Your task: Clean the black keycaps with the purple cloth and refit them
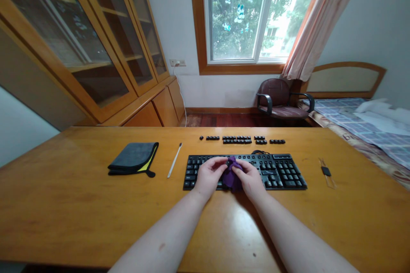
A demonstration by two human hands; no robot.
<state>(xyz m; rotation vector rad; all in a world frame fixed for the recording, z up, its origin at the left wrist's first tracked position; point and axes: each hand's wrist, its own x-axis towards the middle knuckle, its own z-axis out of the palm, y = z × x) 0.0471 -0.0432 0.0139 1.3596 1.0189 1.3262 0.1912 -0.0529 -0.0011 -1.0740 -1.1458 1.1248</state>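
A black keyboard (290,175) lies on the wooden desk, its upper row lacking keycaps. Over its middle, my left hand (208,175) pinches a small black keycap (227,163), partly hidden by fingers and cloth. My right hand (252,179) is closed on a crumpled purple cloth (232,180), which is pressed against the keycap. Both hands meet at the fingertips just above the keys. Behind the keyboard, loose black keycaps (237,141) are set out in short rows.
Left of the keyboard are a thin white brush (174,160) and a folded grey cloth (134,156) with yellow lining. A wire keycap puller (326,171) with a black grip lies to the right. Beyond the desk (96,213) stand a chair (278,98) and a bed (346,111).
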